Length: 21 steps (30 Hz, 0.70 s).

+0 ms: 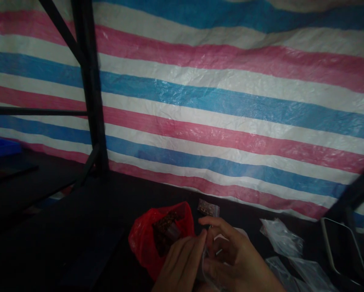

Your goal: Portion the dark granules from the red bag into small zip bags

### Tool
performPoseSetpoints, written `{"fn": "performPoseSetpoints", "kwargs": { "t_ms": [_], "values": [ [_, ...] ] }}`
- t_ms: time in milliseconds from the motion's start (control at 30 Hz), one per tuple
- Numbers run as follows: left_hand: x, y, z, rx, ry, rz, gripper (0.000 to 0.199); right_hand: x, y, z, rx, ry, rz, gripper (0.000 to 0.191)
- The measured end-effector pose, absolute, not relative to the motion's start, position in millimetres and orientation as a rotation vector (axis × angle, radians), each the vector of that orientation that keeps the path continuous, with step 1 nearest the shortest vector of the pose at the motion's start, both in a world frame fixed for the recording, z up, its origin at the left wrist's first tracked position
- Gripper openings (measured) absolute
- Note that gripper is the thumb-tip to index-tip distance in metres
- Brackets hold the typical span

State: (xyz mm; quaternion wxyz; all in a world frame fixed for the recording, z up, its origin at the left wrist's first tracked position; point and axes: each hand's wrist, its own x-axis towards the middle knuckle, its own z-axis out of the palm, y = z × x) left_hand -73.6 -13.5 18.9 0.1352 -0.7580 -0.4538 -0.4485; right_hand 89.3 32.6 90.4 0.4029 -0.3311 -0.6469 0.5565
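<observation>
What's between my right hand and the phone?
In the head view, several clear plastic bags lie on the dark tabletop between your right hand and the phone.

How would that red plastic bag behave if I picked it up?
The red bag would probably sag and fold, as its thin walls look crumpled. The brown contents might shift or spill, since the bag's mouth gapes open.
</observation>
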Motion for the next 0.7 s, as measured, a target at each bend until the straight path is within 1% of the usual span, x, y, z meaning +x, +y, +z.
{"fn": "performPoseSetpoints", "kwargs": {
  "t_ms": [67, 133, 200, 300, 367, 467, 567, 633, 700],
  "values": [
    [-70, -10, 21, -2.17, -1.31, -1.317, 0.081, 94, 33, 89, -0.862, -1.59, 1.404, 0.053],
    [-67, -8, 22, -2.154, -1.313, -1.315, 0.077, 99, 34, 86, -0.882, -1.593, 1.398, 0.056],
    [-67, -9, 25, -2.116, -1.309, -1.282, 0.066, 102, 36, 82, -0.903, -1.638, 1.38, 0.056],
    [-69, -11, 29, -2.061, -1.255, -1.197, 0.05, 102, 35, 82, -1.01, -1.684, 1.267, 0.049],
    [-70, -12, 28, -2.059, -1.238, -1.17, 0.044, 98, 32, 89, -1.108, -1.715, 1.214, 0.052],
    [-67, -10, 19, -2.1, -1.276, -1.195, 0.043, 95, 27, 103, -1.197, -1.765, 1.237, 0.061],
    [-63, -7, 6, -2.239, -1.321, -1.213, 0.045, 99, 26, 110, -1.213, -1.75, 1.273, 0.064],
    [-61, -6, 0, -2.332, -1.366, -1.177, 0.047, 105, 27, 111, -1.189, -1.746, 1.313, 0.064],
    [-61, -6, -2, -2.372, -1.404, -1.133, 0.047, 112, 29, 110, -1.146, -1.762, 1.328, 0.057]
  ]
}}
